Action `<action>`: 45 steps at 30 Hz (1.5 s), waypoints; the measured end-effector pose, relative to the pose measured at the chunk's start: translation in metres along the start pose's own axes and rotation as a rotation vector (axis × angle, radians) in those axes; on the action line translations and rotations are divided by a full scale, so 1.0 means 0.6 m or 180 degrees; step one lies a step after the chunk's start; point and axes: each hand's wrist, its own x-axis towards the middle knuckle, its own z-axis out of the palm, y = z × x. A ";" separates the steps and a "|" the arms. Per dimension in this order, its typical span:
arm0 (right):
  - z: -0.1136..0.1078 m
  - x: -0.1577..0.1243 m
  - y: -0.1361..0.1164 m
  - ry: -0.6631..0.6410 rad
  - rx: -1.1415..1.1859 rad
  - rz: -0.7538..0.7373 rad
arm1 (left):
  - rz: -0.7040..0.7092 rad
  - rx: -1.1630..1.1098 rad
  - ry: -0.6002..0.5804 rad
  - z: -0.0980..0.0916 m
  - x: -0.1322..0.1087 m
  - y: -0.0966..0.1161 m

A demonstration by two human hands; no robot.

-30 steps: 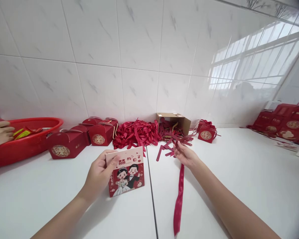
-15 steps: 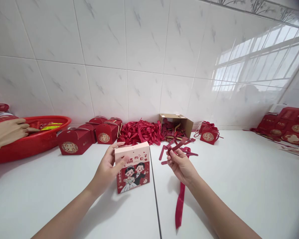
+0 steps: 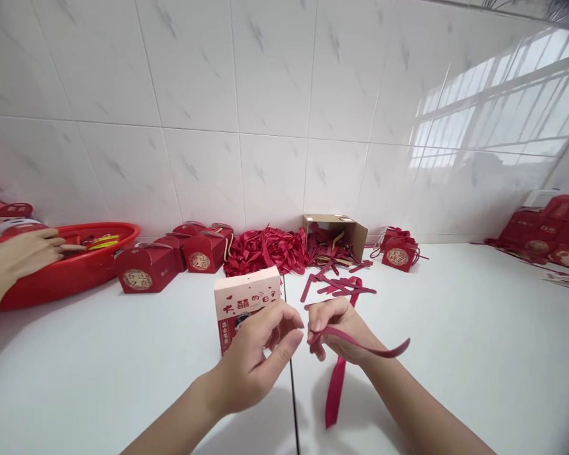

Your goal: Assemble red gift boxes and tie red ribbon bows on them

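Observation:
Between its pinched fingers my right hand (image 3: 339,325) holds a dark red strip (image 3: 370,345), whose free end curves out to the right. My left hand (image 3: 268,351) is empty, thumb and fingers apart, close to the right fingertips. Behind the left hand a pink and red gift box (image 3: 249,287) with a cartoon couple stands upright on the white table, its lower front partly hidden. Under my right hand a red ribbon (image 3: 336,392) hangs or lies toward me; I cannot tell which. Several loose dark red strips (image 3: 346,284) lie just beyond.
At the back are a heap of red ribbons (image 3: 268,249), an open cardboard box (image 3: 358,239) of strips and small red boxes (image 3: 145,268). A co-worker's hand (image 3: 26,253) is over a red basin (image 3: 76,284) at left. Red packages (image 3: 545,230) are stacked at right.
My left hand has let go of the gift box and moved right, in front of it. My right hand has come lower and left, with the strip now pointing right.

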 end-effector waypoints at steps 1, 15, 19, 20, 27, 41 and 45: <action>0.002 0.000 0.001 -0.0025 -0.0025 0.0091 | -0.0020 -0.0189 -0.0082 0.001 -0.001 -0.003; 0.012 0.005 0.026 0.0080 -0.0138 0.0700 | -0.0434 -0.1172 0.0289 0.028 -0.023 -0.037; 0.006 0.008 0.027 0.0166 -0.0193 0.0663 | -0.0395 -0.1018 0.0414 0.024 -0.021 -0.038; 0.005 0.009 0.028 0.0177 -0.0205 0.0664 | -0.0381 -0.0978 0.0439 0.023 -0.020 -0.038; -0.004 0.006 0.036 0.0106 -0.0204 0.0563 | -0.0582 -0.1078 0.0429 0.019 -0.017 -0.041; 0.005 0.009 0.030 0.0204 -0.0304 0.0557 | -0.0271 -0.0924 0.0495 0.024 -0.015 -0.055; 0.003 0.010 0.030 0.0270 -0.0429 0.0527 | -0.0160 -0.0825 0.0547 0.028 -0.016 -0.063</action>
